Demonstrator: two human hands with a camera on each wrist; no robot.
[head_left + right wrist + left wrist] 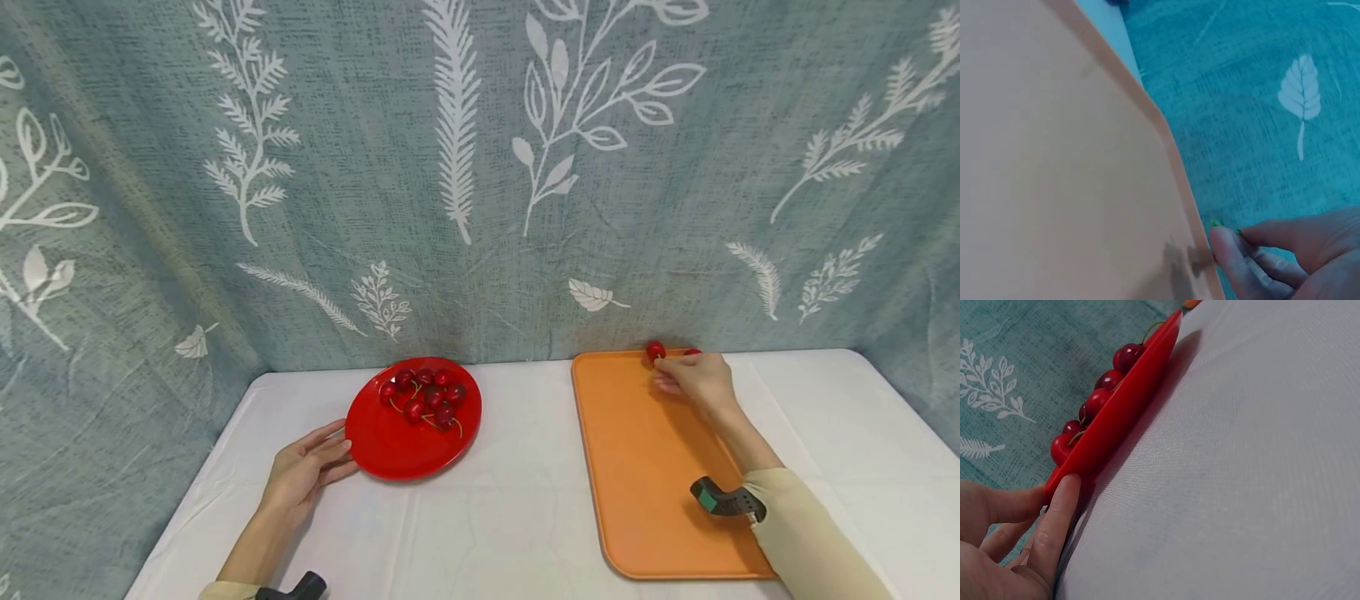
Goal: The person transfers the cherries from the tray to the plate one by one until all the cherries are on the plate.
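Observation:
A red plate holds several red cherries with green stems, left of the table's middle. My left hand lies flat beside it, and its straight fingers touch the plate's near-left rim. An orange tray lies to the right. My right hand is at the tray's far edge, fingertips pinched together with a bit of green stem showing. A cherry sits right at those fingertips. A second cherry peeks out behind the hand.
A white cloth covers the table. A grey-blue curtain with white leaf prints hangs close behind the table and along both sides. A black wrist camera sits on my right forearm, above the tray.

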